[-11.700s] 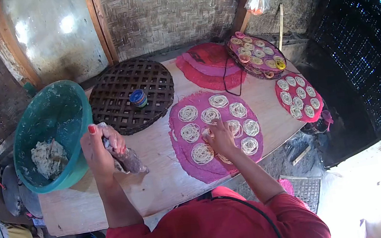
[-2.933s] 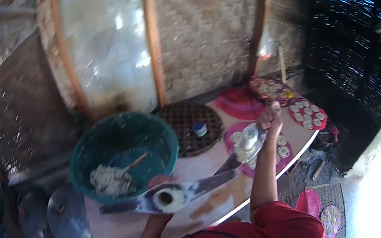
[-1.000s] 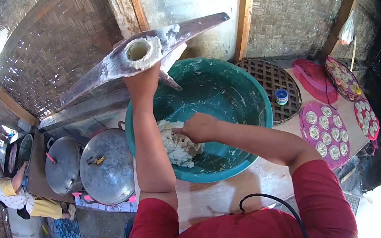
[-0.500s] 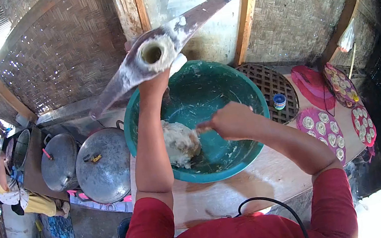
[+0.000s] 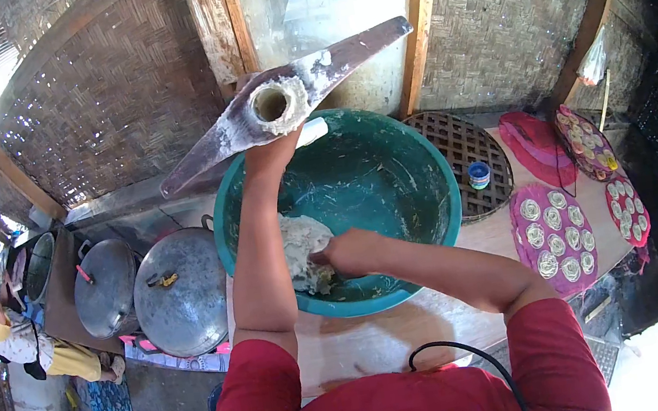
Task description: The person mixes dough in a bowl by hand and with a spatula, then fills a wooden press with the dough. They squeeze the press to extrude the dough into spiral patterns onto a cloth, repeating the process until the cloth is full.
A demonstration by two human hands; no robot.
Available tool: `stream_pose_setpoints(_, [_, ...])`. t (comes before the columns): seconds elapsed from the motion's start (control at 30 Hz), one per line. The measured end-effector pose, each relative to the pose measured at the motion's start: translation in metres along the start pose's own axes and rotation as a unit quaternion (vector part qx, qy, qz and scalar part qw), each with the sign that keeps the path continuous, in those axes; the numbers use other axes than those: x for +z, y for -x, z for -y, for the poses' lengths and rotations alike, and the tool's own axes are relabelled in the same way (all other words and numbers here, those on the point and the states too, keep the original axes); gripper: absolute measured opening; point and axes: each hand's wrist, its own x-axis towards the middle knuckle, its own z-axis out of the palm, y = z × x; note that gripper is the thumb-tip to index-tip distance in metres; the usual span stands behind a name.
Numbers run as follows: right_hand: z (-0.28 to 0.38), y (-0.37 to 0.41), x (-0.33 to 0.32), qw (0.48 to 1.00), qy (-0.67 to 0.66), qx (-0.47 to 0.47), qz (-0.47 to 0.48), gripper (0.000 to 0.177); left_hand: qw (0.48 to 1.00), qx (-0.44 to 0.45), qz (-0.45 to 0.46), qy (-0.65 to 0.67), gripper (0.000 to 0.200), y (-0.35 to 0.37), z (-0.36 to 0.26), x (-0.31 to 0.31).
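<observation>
My left hand is raised over the far left rim of a green basin. It is closed on a two-handled wooden press, smeared with white dough, its round hollow facing up; most of the fingers are hidden behind it. A white cylindrical piece sticks out beside this hand. Down in the basin, my right hand is closed, its fingertips at a lump of pale, sticky dough by the left wall. Whatever its fingers may grip is hidden.
Right of the basin lie a woven rack with a small blue tub and pink mats bearing coiled noodle-like rounds. Large lidded metal pots stand left. Farther left, another person is at work. A bamboo wall rises behind.
My right hand has moved left and down, from beside the dough onto it. The press has turned slightly toward level and shifted a little right in my left hand.
</observation>
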Motion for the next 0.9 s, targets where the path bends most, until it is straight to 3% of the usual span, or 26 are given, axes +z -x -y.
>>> stream_pose_setpoints(0.1, [-0.027,0.007,0.003,0.994,-0.103,-0.019,0.038,0.033,0.998,-0.022,0.035,0.046,0.035,0.002,-0.007,0.003])
stream_pose_setpoints(0.2, [-0.045,0.057,-0.027,0.982,-0.168,-0.036,0.077,0.035,0.993,0.019,-0.016,0.117,0.032,0.004,-0.008,0.011])
stream_pose_setpoints(0.27, [-0.059,0.105,-0.053,0.984,-0.167,-0.046,0.049,0.035,0.992,-0.001,0.006,0.129,0.03,0.001,-0.025,0.003])
stream_pose_setpoints(0.33, [-0.049,0.168,-0.1,0.979,-0.194,-0.062,-0.002,0.033,0.991,0.036,-0.009,0.13,0.031,-0.005,-0.049,-0.006])
stream_pose_setpoints(0.4, [-0.045,0.225,-0.141,0.99,-0.138,-0.001,-0.027,0.031,0.981,0.045,0.019,0.19,0.028,-0.003,-0.06,0.0])
stream_pose_setpoints(0.47, [-0.05,0.273,-0.163,0.981,-0.168,0.023,-0.09,0.03,0.98,0.038,0.06,0.184,0.026,0.003,-0.078,0.009])
stream_pose_setpoints(0.53, [-0.042,0.306,-0.179,0.937,-0.31,0.096,-0.128,0.03,0.982,0.153,0.047,0.103,0.028,0.006,-0.092,0.012])
stream_pose_setpoints(0.6, [-0.048,0.325,-0.188,0.902,-0.401,0.119,-0.11,0.03,0.958,0.261,-0.028,0.112,0.028,0.001,-0.115,0.003])
stream_pose_setpoints(0.67, [-0.057,0.329,-0.193,0.902,-0.38,0.168,-0.117,0.033,0.964,0.234,0.065,0.11,0.026,0.004,-0.129,0.011])
stream_pose_setpoints(0.7, [-0.046,0.326,-0.201,0.941,-0.232,0.213,-0.127,0.03,0.96,0.253,0.048,0.108,0.026,0.003,-0.144,0.005])
stream_pose_setpoints(0.73, [-0.045,0.325,-0.199,0.94,-0.23,0.216,-0.133,0.03,0.956,0.271,0.029,0.106,0.027,0.002,-0.159,0.0])
stream_pose_setpoints(0.77, [-0.049,0.324,-0.193,0.954,0.04,0.151,-0.254,0.027,0.957,0.269,0.072,0.085,0.022,0.001,-0.165,0.007])
stream_pose_setpoints(0.8, [-0.04,0.321,-0.19,0.881,0.307,0.073,-0.351,0.025,0.956,0.274,0.067,0.087,0.022,0.001,-0.173,0.011])
stream_pose_setpoints(0.9, [0.007,0.293,-0.164,0.817,0.47,0.181,-0.282,0.029,0.969,0.19,0.12,0.1,0.02,0.003,-0.194,0.021])
